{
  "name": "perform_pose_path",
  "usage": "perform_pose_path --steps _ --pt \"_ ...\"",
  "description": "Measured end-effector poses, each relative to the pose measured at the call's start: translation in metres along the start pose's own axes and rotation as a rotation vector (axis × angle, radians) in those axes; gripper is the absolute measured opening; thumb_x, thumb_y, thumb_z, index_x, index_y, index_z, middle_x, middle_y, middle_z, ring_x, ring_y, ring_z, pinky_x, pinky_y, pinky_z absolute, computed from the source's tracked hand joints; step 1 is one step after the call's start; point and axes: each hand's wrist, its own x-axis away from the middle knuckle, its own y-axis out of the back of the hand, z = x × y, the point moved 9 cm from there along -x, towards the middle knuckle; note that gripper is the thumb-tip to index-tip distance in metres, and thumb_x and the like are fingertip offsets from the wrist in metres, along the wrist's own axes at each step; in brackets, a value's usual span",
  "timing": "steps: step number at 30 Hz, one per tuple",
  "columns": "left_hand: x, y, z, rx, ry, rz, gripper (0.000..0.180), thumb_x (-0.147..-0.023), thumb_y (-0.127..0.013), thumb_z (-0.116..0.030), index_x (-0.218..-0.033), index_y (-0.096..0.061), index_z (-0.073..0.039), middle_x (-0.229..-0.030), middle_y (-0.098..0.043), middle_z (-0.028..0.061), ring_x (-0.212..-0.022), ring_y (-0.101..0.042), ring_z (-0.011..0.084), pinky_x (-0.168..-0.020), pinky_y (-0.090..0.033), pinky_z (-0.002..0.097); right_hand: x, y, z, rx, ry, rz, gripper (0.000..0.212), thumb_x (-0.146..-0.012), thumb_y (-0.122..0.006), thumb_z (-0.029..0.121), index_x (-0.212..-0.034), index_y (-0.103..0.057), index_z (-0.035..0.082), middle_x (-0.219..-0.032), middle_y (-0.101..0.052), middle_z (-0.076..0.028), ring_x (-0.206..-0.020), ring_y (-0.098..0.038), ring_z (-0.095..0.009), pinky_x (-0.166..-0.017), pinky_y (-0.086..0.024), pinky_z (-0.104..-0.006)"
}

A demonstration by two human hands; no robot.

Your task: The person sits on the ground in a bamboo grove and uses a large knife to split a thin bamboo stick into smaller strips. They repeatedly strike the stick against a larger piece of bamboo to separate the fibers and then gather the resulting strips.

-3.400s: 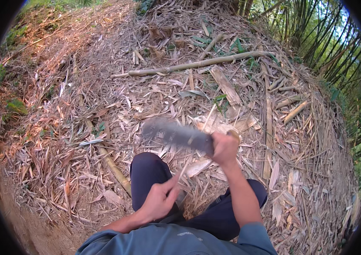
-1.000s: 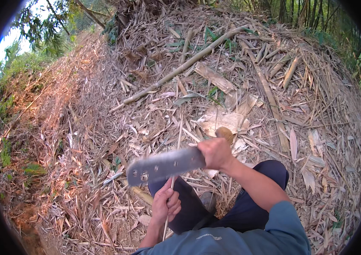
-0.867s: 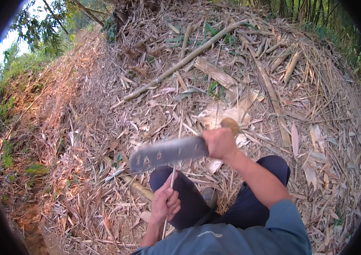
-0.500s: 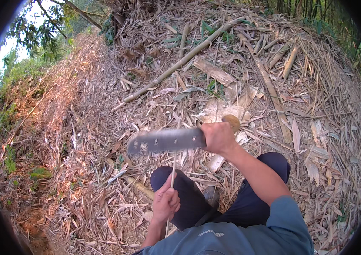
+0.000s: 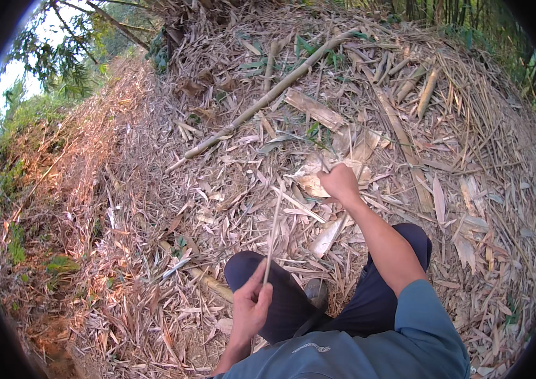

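Near my left knee my left hand [image 5: 252,306] is closed, its thumb and index finger pinching a thin pale stick [image 5: 273,237]. The stick points up and away from me, its far end over the leaf litter. My right hand [image 5: 339,181] is a fist farther forward, above pale split wood pieces [image 5: 311,180]. A short, thin grey length of the machete [image 5: 323,163] shows just beyond that fist, seemingly edge-on. Most of its blade and handle cannot be made out.
Dry leaves and bamboo scraps cover the sloping ground. A long bamboo pole [image 5: 261,100] lies diagonally ahead, beside a split wood slab [image 5: 315,108]. Another pole [image 5: 214,284] rests by my left knee. Several cut pieces [image 5: 429,93] lie at far right.
My right hand has moved forward and slightly up. The machete's broad blade, blurred across the stick before, has swung off to show only a thin edge. The stick now leans more to the right.
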Motion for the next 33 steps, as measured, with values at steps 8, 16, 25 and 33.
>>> perform_pose_path --steps 8,16,25,33 --pt "-0.062 0.018 0.015 0.330 0.028 -0.015 0.050 -0.099 -0.058 -0.011 -0.146 -0.045 0.000 -0.055 -0.045 -0.0051 -0.041 -0.039 0.0025 -0.037 -0.033 0.0210 0.034 -0.053 -0.013 -0.744 -0.272 0.275 0.035 -0.085 -0.063 0.028 -0.083 -0.062 -0.007 -0.061 -0.056 -0.010 -0.046 -0.053 -0.020 -0.047 -0.046 -0.0351" --pt "-0.200 -0.020 -0.006 0.819 0.098 0.065 0.036 -0.105 -0.041 -0.023 -0.129 -0.053 0.000 -0.058 -0.040 -0.0029 -0.042 -0.037 0.0082 -0.039 -0.030 0.0249 0.019 -0.056 -0.190 0.355 -0.446 0.081 0.050 -0.080 -0.068 0.047 -0.104 -0.074 0.003 -0.102 -0.073 -0.018 -0.100 -0.071 -0.032 -0.088 -0.055 -0.0418" --pt "-0.278 -0.005 0.041 0.870 0.029 -0.023 0.023 -0.106 -0.041 -0.023 -0.120 -0.047 -0.005 -0.110 -0.071 0.0185 -0.086 -0.070 0.0178 -0.072 -0.057 0.0291 0.042 -0.109 -0.303 0.878 -0.201 0.626 0.075 -0.067 -0.079 0.059 -0.108 -0.071 -0.004 -0.115 -0.069 -0.024 -0.108 -0.067 -0.036 -0.093 -0.053 -0.0401" --pt "-0.306 -0.009 0.038 0.911 0.001 0.005 0.019 -0.107 -0.041 -0.021 -0.115 -0.047 -0.004 -0.122 -0.066 0.0176 -0.093 -0.071 0.0259 -0.077 -0.059 0.0342 0.025 -0.041 0.022 -0.274 -0.040 0.425 0.055 -0.104 -0.045 0.047 -0.129 -0.059 0.001 -0.115 -0.070 -0.011 -0.097 -0.069 -0.020 -0.081 -0.056 -0.0353"
